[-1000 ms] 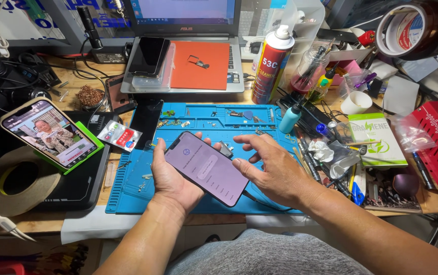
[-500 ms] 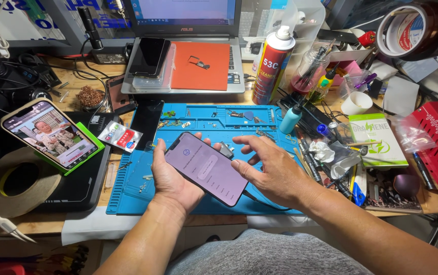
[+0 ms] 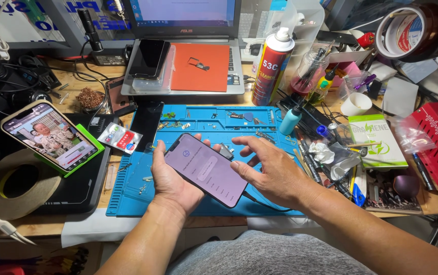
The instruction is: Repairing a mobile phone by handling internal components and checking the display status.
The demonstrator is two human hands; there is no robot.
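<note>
**Phone held over the blue repair mat**

Head view: the left hand [image 3: 170, 183] cradles a smartphone [image 3: 206, 169] from below, its fingers curled around the left edge and back, thumb along the near side, so the lit pale-purple screen faces up and tilts diagonally. The right hand [image 3: 275, 173] rests against the phone's right edge; its thumb touches the screen's side while the other fingers are spread loosely above the mat, pinching nothing. A thin dark cable [image 3: 262, 203] runs from the phone's lower end. The phone sits above a blue silicone mat [image 3: 127, 201] on the cluttered wooden worktop [image 3: 433, 203], small screws and parts scattered on the mat. To the left, a second phone [image 3: 48, 135] showing a video leans on a green stand, beside a roll of tape [image 3: 18, 186]. Behind the mat, a laptop [image 3: 183, 46] carries an orange pad and a dark phone. A red-and-white spray can [image 3: 272, 66] stands to its right, with a small teal bottle [image 3: 291, 119] near it.
</note>
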